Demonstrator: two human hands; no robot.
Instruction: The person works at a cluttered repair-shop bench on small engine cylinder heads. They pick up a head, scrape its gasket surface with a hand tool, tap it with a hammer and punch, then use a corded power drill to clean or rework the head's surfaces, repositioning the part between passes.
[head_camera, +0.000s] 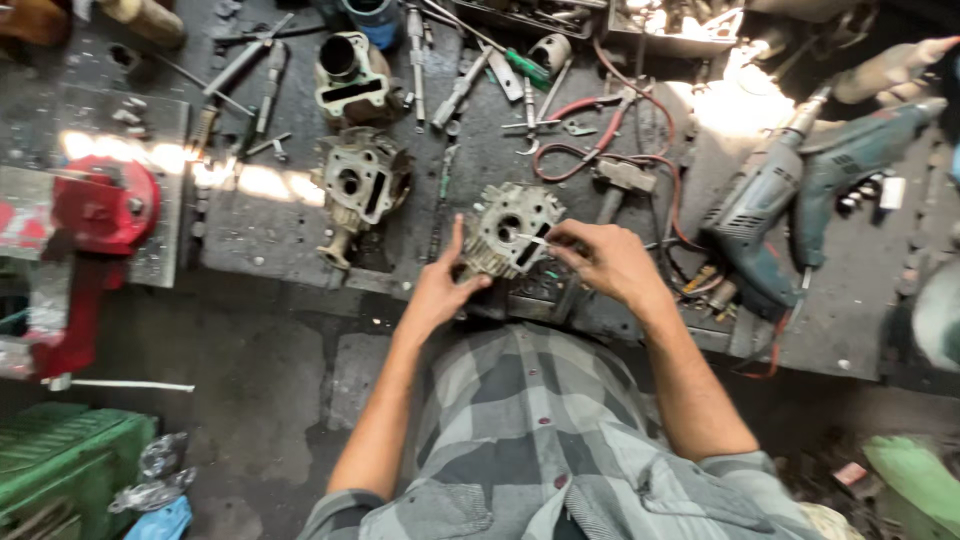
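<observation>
While our left hand (437, 290) grips the near-left edge of the engine head (505, 240), it sits at the near edge of the workbench (250, 240), bored face up, long axis running near-left to far-right. Our right hand (605, 262) pinches a thin metal pin (533, 240), laid left-right across the head. Two more engine parts (360, 180) lie left, drills (790, 200) right. Greasy bench, dirty floor (250, 390).
</observation>
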